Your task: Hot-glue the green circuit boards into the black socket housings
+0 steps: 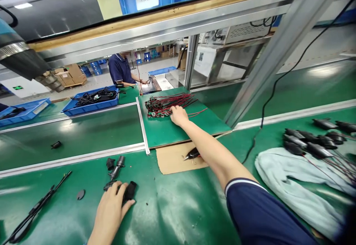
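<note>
My right hand [178,115] reaches far forward onto a green board [178,130], its fingers curled onto a bundle of red-and-black wires with small round ends [162,106]. My left hand [111,208] rests near the front of the green mat, its fingers closed around a black plastic part [129,192]. Just beyond that hand lie a small black and grey plug piece [118,165] and another black bit [110,162].
A cardboard sheet [174,159] with a black tool [191,154] lies under my right arm. At right, a pale cloth [292,185] and several black wired parts [308,141]. Black cable ties [36,208] lie at left. Blue trays [91,102] and a seated person [121,69] are behind.
</note>
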`<control>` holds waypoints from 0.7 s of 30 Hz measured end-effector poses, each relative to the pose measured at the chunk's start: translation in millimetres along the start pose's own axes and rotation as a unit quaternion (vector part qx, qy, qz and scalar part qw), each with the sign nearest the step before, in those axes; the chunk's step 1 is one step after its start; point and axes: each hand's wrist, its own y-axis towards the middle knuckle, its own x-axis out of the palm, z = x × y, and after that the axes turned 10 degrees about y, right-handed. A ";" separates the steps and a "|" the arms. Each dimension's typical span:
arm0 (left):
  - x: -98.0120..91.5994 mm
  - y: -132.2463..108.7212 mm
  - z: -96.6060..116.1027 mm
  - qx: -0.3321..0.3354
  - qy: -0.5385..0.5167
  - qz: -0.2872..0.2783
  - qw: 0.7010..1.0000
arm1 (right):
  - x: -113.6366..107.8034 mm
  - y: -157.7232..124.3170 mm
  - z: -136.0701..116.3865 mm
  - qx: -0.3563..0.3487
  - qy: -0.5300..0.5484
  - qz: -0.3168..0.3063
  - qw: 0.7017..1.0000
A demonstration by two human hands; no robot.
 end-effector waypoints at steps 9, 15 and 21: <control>-28.9 190.8 22.1 0.042 -0.217 0.001 0.975 | 16.0 23.1 -31.1 -0.054 0.021 0.005 0.998; 20.3 342.8 59.0 0.011 -0.216 -0.025 0.976 | 37.3 32.7 -33.6 0.000 0.025 -0.006 1.000; 39.2 345.4 82.8 0.045 -0.204 -0.068 0.975 | 32.0 17.4 -23.1 -0.025 0.037 -0.063 0.997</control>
